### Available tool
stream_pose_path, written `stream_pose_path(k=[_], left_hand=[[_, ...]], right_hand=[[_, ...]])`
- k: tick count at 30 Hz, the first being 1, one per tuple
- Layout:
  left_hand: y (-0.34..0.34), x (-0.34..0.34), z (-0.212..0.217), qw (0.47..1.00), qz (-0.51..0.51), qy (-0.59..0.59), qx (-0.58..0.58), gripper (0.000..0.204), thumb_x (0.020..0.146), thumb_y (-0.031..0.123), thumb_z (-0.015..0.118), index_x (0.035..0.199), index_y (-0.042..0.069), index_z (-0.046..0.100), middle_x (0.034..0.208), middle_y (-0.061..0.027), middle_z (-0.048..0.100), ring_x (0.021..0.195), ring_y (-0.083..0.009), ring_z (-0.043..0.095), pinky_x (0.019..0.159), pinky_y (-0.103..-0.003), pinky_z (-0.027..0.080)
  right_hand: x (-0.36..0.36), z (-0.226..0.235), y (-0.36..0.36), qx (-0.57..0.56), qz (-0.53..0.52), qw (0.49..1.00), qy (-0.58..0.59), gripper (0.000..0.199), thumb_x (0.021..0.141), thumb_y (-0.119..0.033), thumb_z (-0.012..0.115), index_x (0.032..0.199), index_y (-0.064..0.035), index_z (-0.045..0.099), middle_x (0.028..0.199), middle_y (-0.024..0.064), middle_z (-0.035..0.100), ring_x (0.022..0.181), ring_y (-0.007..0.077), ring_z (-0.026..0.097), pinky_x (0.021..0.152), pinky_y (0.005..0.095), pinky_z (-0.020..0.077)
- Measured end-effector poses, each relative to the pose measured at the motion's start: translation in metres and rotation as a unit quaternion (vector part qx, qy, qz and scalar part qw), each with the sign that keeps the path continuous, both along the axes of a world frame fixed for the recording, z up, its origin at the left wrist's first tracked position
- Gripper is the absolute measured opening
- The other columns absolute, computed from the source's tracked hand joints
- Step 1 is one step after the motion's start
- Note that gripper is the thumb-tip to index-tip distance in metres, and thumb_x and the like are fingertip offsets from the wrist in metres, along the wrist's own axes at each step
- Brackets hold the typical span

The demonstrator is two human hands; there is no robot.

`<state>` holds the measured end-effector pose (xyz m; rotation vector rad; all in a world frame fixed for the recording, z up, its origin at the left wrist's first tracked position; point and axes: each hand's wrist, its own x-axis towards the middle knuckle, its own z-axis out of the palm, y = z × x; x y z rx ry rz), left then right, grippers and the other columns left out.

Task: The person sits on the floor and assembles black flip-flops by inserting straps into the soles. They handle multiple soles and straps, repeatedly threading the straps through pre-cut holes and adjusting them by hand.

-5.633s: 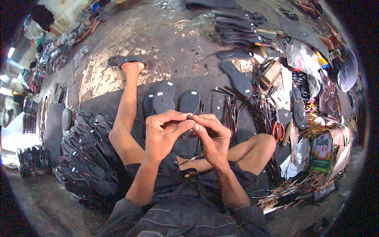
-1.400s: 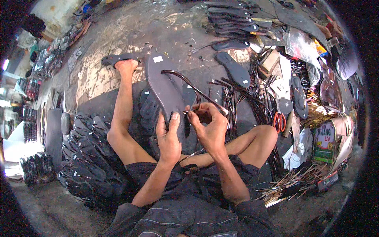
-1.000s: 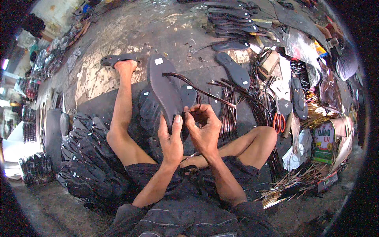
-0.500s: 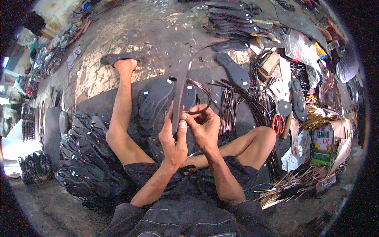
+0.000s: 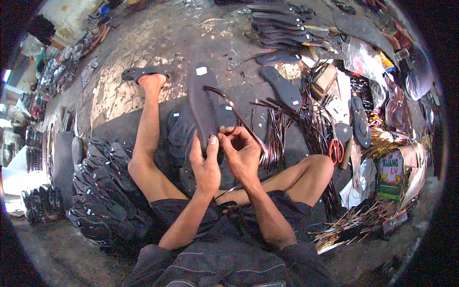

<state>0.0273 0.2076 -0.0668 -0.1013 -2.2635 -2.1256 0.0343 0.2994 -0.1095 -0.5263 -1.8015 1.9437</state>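
Observation:
A dark sandal sole (image 5: 202, 103) with a white label near its top stands up in front of me, its upper face towards me. My left hand (image 5: 206, 167) is closed on its lower end, thumb on the face. Beside it, my right hand (image 5: 243, 154) pinches a thin dark, shiny strap (image 5: 229, 103) close to the sole's lower right edge. The strap arcs from the sole's upper part down past the right hand. Exactly where its pinched end meets the sole is hidden by my fingers. Several dark soles (image 5: 178, 124) lie on the floor behind my hands.
A heap of dark sandals (image 5: 107, 191) lies by my left leg. Dark strips (image 5: 276, 138) and a single sole (image 5: 281, 87) are at right, near orange-handled scissors (image 5: 336, 151). Further off is a stack of soles (image 5: 279, 31). A wooden block (image 5: 326, 79) sits at far right.
The sole has turned from nearly edge-on to face me, and its top has swung left. Both hands have shifted slightly left, still holding sole and strap.

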Motion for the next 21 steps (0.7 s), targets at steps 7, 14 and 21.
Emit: stream_pose_path(k=[7,14,21], left_hand=[[-0.025,-0.031,0.002,0.903,-0.112,-0.254,0.328,0.046,0.112,0.022,0.057,0.154,0.003,0.052,0.133,-0.0149,0.073,0.114,-0.0292,0.075,0.106,-0.047,0.06],[-0.022,-0.015,-0.002,0.879,-0.169,-0.299,0.33,0.045,0.111,0.021,0.056,0.154,0.005,0.052,0.14,-0.017,0.071,0.122,-0.0293,0.074,0.104,-0.046,0.062],[-0.041,-0.013,-0.001,0.933,-0.172,-0.279,0.148,0.065,0.104,0.022,0.068,0.16,0.0,0.045,0.141,-0.019,0.069,0.126,-0.0287,0.071,0.109,-0.041,0.058]], right_hand=[[0.014,0.007,0.05,-0.235,0.128,0.961,-0.067,0.032,0.112,-0.025,0.066,0.129,0.0008,0.073,0.1,0.0032,0.077,0.087,0.0078,0.069,0.066,0.0226,0.0531],[0.037,-0.025,0.033,-0.334,0.197,0.92,-0.062,0.021,0.11,-0.021,0.069,0.121,-0.0046,0.074,0.096,-0.0022,0.074,0.084,0.0103,0.069,0.073,0.027,0.0543],[0.033,0.081,0.055,0.318,0.044,0.93,0.18,0.049,0.086,-0.002,0.09,0.132,-0.0026,0.073,0.115,0.0093,0.073,0.086,0.0182,0.067,0.076,0.033,0.0582]])
